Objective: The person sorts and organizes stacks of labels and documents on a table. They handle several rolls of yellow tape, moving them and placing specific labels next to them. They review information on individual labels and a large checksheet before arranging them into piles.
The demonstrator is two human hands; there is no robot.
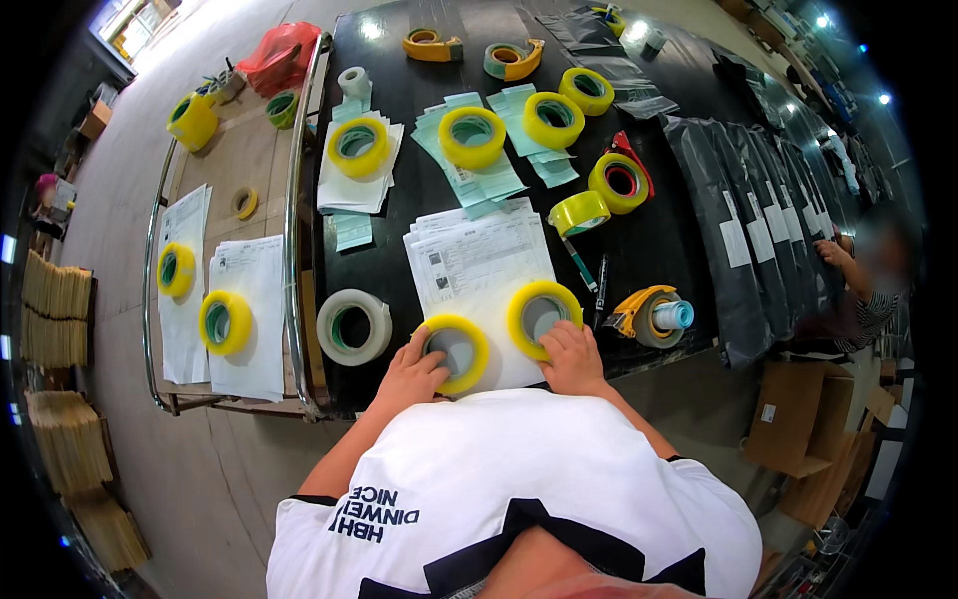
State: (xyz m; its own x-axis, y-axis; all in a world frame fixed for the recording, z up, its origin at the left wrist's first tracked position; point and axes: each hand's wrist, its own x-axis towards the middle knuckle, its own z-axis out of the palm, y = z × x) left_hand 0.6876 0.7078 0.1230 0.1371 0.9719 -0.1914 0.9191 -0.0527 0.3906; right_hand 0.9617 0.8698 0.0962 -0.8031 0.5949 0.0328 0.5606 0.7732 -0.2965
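Two yellow rolls of packing tape lie flat on a stack of printed sheets at the near edge of the black table. My left hand grips the rim of the left tape roll, with fingertips reaching into its hole. On the right tape roll, my right hand has its fingers curled over the lower right rim. Pale paper shows through both holes. Beside my left hand lies a clear tape roll. An orange tape dispenser sits to the right of my right hand, past two pens.
More yellow tape rolls weigh down paper piles farther back, near a red tape dispenser. A metal-railed cart with papers and tape adjoins the left side. Black plastic bags hang over the right side, where another person's hand reaches in.
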